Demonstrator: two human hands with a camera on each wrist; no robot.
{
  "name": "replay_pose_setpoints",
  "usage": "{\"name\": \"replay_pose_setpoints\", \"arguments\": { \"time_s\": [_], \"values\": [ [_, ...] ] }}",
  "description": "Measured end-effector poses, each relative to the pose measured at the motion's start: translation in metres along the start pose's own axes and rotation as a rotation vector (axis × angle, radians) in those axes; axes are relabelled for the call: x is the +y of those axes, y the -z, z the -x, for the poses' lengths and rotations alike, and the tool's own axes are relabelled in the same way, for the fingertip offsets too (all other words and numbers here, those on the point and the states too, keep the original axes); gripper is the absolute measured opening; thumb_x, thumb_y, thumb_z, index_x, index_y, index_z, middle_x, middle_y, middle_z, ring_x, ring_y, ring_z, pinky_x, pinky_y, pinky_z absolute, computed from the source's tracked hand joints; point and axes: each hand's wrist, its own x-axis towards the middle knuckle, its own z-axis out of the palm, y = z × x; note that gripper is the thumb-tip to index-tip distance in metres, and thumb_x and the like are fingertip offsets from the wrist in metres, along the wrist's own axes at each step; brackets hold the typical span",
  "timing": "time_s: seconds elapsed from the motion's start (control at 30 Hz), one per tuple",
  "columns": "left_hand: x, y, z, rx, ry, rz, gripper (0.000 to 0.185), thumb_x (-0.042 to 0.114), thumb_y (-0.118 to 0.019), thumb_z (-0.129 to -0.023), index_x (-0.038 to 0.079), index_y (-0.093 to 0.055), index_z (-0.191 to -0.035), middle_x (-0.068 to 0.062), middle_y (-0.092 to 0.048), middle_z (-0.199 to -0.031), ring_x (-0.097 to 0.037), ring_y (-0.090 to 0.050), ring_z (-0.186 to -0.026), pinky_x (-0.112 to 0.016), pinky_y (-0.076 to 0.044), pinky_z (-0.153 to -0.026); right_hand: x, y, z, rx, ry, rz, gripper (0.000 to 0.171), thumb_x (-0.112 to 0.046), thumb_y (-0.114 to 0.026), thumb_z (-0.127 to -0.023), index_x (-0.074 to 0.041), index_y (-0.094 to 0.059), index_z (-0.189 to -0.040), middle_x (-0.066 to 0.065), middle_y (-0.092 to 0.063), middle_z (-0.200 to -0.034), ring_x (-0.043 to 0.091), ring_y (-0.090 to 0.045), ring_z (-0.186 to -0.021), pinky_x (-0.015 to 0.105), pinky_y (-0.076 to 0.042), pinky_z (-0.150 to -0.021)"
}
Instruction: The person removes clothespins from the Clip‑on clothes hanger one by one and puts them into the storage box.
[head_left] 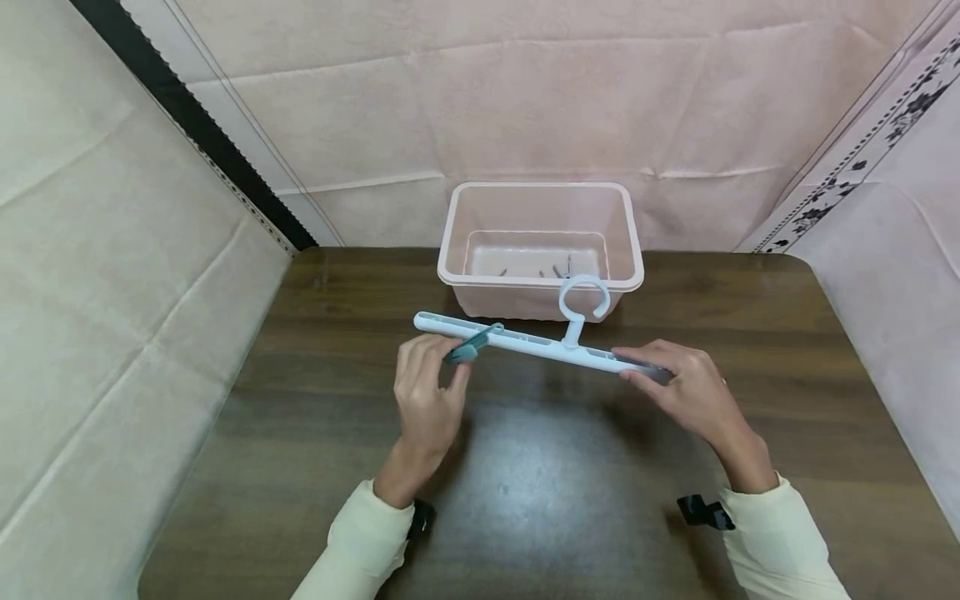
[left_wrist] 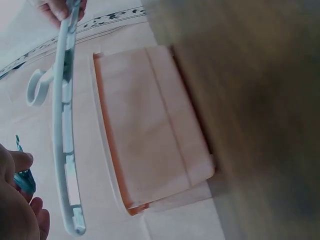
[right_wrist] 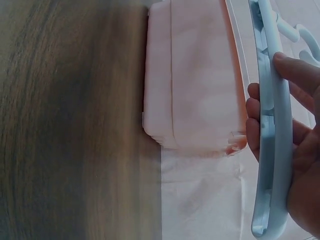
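A pale blue clothes hanger [head_left: 525, 342] is held up above the table, its hook [head_left: 584, 298] pointing upward. My right hand [head_left: 686, 387] grips its right end, thumb on one side and fingers on the other, as the right wrist view shows on the hanger bar [right_wrist: 274, 115]. My left hand [head_left: 429, 396] pinches a small teal clip [head_left: 467, 347] near the hanger's left arm. In the head view the clip's tip overlaps the bar. The left wrist view shows the clip [left_wrist: 25, 181] beside the hanger [left_wrist: 64, 125]; whether they touch, I cannot tell.
Behind the hanger, a pale pink plastic bin [head_left: 540, 300] stands at the table's back edge, with several small thin dark items on its floor. The brown wooden table [head_left: 525, 500] is bordered by cloth-covered walls [head_left: 547, 100] at the back and sides.
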Motion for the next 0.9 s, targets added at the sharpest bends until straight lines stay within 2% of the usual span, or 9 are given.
{"name": "replay_pose_setpoints", "arguments": {
  "time_s": [0.17,0.23,0.57,0.73,0.9],
  "values": [
    [-0.002,-0.003,-0.018,0.025,0.07,0.025,0.02,-0.004,-0.083,-0.079,-0.004,-0.07,-0.095,-0.014,-0.068,-0.091,-0.034,-0.06,-0.091,-0.041,-0.049,-0.083,0.001,0.0,0.002,-0.002,-0.02,0.002,0.034,-0.006,-0.083,-0.082,-0.013,-0.077,-0.114,-0.005,-0.068,-0.09,0.011,-0.053,-0.069,0.023,-0.04,-0.057],
    [-0.003,-0.004,-0.027,0.025,0.076,0.031,0.019,-0.004,-0.082,-0.08,-0.005,-0.07,-0.095,-0.015,-0.068,-0.091,-0.034,-0.06,-0.091,-0.041,-0.049,-0.083,0.002,0.0,0.002,-0.006,-0.021,0.003,0.034,-0.006,-0.083,-0.082,-0.014,-0.077,-0.115,-0.006,-0.068,-0.091,0.011,-0.053,-0.069,0.023,-0.04,-0.058],
    [-0.015,-0.008,-0.069,-0.055,0.043,0.019,0.021,-0.004,-0.081,-0.081,-0.009,-0.069,-0.098,-0.017,-0.069,-0.09,-0.032,-0.06,-0.088,-0.04,-0.05,-0.079,0.004,0.003,0.007,-0.016,-0.018,0.01,0.033,-0.006,-0.083,-0.081,-0.015,-0.078,-0.112,-0.007,-0.07,-0.093,0.01,-0.054,-0.07,0.022,-0.041,-0.058],
    [-0.02,-0.01,-0.083,-0.103,0.054,0.0,0.029,-0.003,-0.082,-0.081,-0.011,-0.068,-0.104,-0.02,-0.07,-0.092,-0.032,-0.062,-0.085,-0.04,-0.051,-0.076,0.006,0.004,0.01,-0.011,-0.017,0.02,0.033,-0.007,-0.084,-0.081,-0.015,-0.078,-0.112,-0.006,-0.069,-0.093,0.009,-0.054,-0.07,0.022,-0.041,-0.058],
    [-0.026,-0.013,-0.094,-0.114,0.043,-0.029,0.031,-0.001,-0.083,-0.081,-0.01,-0.067,-0.106,-0.02,-0.07,-0.089,-0.033,-0.062,-0.082,-0.043,-0.05,-0.073,0.008,0.004,0.013,-0.014,-0.024,0.019,0.032,-0.006,-0.083,-0.081,-0.015,-0.078,-0.112,-0.006,-0.069,-0.094,0.009,-0.053,-0.07,0.022,-0.041,-0.058]
  ]
}}
